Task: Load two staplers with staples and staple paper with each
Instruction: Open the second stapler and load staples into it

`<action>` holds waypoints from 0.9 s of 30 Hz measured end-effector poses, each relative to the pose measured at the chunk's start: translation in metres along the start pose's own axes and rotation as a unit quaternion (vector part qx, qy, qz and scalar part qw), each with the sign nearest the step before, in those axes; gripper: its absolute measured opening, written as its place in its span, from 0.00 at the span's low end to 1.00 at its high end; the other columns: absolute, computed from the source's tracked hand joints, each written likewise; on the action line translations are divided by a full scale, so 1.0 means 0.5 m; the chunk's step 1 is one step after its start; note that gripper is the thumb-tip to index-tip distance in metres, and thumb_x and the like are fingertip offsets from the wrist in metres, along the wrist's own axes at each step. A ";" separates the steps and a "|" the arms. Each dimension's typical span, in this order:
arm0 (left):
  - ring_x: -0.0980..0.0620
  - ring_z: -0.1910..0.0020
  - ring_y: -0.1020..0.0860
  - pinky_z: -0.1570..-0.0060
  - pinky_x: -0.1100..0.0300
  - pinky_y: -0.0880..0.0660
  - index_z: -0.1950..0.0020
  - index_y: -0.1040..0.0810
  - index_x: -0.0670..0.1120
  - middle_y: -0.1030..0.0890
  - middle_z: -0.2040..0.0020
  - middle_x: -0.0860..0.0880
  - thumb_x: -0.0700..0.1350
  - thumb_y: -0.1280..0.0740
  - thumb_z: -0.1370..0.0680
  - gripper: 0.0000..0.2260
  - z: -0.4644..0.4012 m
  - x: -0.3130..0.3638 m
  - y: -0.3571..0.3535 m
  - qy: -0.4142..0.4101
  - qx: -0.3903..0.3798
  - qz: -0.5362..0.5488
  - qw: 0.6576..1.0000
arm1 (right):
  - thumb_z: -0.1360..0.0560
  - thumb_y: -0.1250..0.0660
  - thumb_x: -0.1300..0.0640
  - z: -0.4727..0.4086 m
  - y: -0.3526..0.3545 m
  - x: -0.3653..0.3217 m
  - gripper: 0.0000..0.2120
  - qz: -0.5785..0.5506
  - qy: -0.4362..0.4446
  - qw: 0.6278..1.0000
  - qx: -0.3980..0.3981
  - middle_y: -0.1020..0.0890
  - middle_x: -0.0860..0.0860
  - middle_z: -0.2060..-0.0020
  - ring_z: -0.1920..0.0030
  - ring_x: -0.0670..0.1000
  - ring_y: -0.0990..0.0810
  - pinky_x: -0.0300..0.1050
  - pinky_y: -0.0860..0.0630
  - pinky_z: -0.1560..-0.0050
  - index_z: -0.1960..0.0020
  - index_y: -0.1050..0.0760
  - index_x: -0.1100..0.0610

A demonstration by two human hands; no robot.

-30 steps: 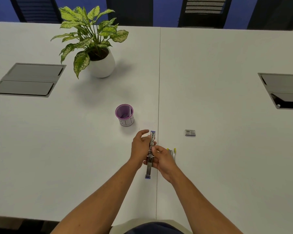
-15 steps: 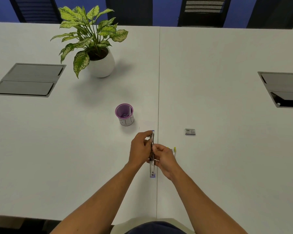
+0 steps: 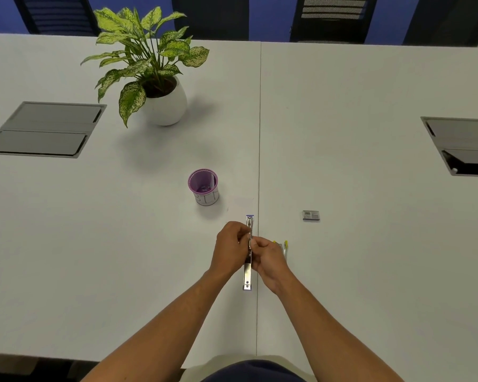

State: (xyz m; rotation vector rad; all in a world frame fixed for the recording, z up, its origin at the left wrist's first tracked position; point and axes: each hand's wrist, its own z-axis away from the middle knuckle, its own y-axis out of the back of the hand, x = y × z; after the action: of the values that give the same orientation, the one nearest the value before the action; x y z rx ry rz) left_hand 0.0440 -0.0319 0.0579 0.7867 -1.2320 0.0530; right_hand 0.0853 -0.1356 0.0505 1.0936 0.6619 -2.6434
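Observation:
A blue stapler (image 3: 248, 274), swung open into one long metal strip, lies along the table seam near the front. My left hand (image 3: 230, 249) grips its middle from the left. My right hand (image 3: 268, 260) pinches the same stretch from the right, fingers curled over the staple channel. A second stapler (image 3: 284, 248) with yellow tips lies just right of my right hand, partly hidden by it. A small grey staple box (image 3: 311, 215) sits on the table further right. I see no paper.
A purple cup (image 3: 203, 186) stands a little behind and left of my hands. A potted plant (image 3: 160, 86) in a white pot is at the back left. Grey cable hatches (image 3: 43, 129) (image 3: 461, 146) are set into the white table on both sides.
The open stapler has settled flatter along the seam, its near end now pointing at me. Both hands have closed in on its middle and barely shifted otherwise.

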 end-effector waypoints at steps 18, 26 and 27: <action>0.55 0.48 0.23 0.50 0.65 0.26 0.44 0.26 0.49 0.20 0.47 0.52 0.35 0.37 0.23 0.12 0.014 -0.032 0.002 -0.042 -0.099 -0.061 0.992 | 0.19 0.44 0.61 -0.013 0.004 0.004 0.13 -0.036 -0.063 0.997 0.005 0.16 0.53 0.66 0.63 0.52 0.15 0.46 0.20 0.64 0.49 0.21 0.63; 0.57 0.55 0.21 0.53 0.72 0.26 0.47 0.19 0.46 0.19 0.54 0.56 0.35 0.32 0.24 0.09 0.018 -0.040 0.024 -0.055 -0.110 -0.028 0.992 | 0.19 0.41 0.59 -0.027 0.017 0.006 0.14 -0.037 -0.057 0.998 -0.018 0.16 0.59 0.56 0.54 0.58 0.15 0.53 0.18 0.54 0.43 0.22 0.67; 0.58 0.55 0.21 0.53 0.73 0.26 0.48 0.18 0.45 0.19 0.54 0.56 0.35 0.32 0.24 0.08 0.021 -0.042 0.024 -0.059 -0.106 -0.024 0.992 | 0.19 0.40 0.58 -0.029 0.019 0.005 0.14 -0.032 -0.056 0.998 -0.015 0.16 0.60 0.57 0.55 0.58 0.15 0.53 0.18 0.54 0.43 0.22 0.68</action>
State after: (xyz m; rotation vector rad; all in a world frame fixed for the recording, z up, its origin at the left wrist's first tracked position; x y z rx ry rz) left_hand 0.0225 -0.0212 0.0473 0.6398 -1.3057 -0.1634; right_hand 0.0958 -0.1370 0.0367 0.9229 0.7223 -2.7167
